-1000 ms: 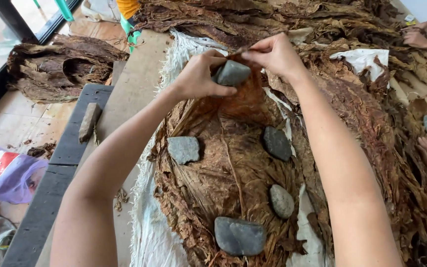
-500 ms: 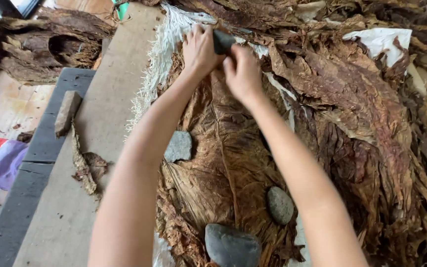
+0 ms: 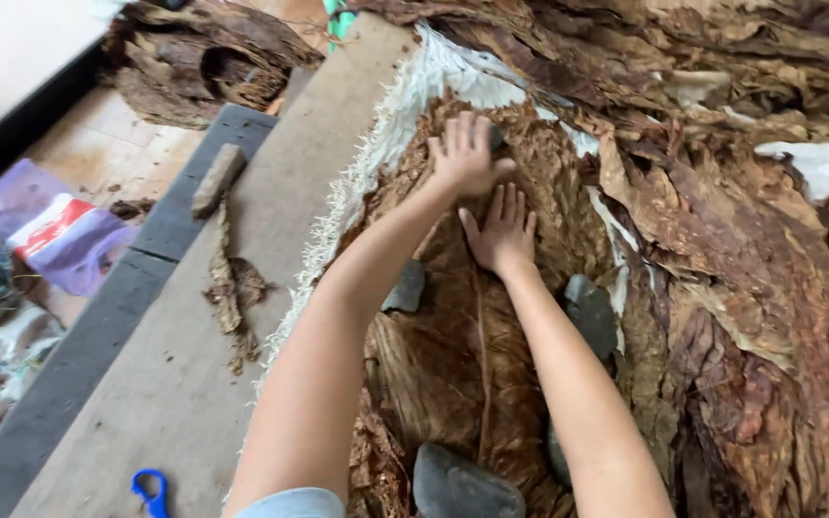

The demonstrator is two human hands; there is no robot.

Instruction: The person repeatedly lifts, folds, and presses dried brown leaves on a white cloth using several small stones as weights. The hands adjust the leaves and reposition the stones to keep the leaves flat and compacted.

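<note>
Brown dried leaves (image 3: 722, 288) heaped across the right and top, crinkled and overlapping. Under them a white woven sheet (image 3: 386, 144) with a frayed edge, showing along the left side of the heap. Left of that, a long bare wooden board (image 3: 194, 364), edged by a dark grey plank (image 3: 79, 374). Another clump of dried leaves (image 3: 203, 58) at top left, well apart from the main heap. At far left, a purple bag with a red and white patch (image 3: 50, 235) on the floor.

On the heap, one broad flat leaf (image 3: 472, 355) spread out between the two arms. Left hand (image 3: 464, 153) laid open at the far end of this leaf, fingers spread, palm down over a grey stone (image 3: 496, 137), of which only a dark edge shows. Right hand (image 3: 503, 230) just below it, open and flat, fingers together, pressing the leaf beside its midrib.

More grey stones on the same leaf: one (image 3: 406, 288) close against the left forearm, one (image 3: 592, 312) just right of the right forearm, one (image 3: 462, 484) at the bottom edge.

On the board, a small wooden block (image 3: 219, 179) with leaf scraps (image 3: 227, 297) trailing below it. Near the bottom edge, blue scissor handles (image 3: 153, 492).
</note>
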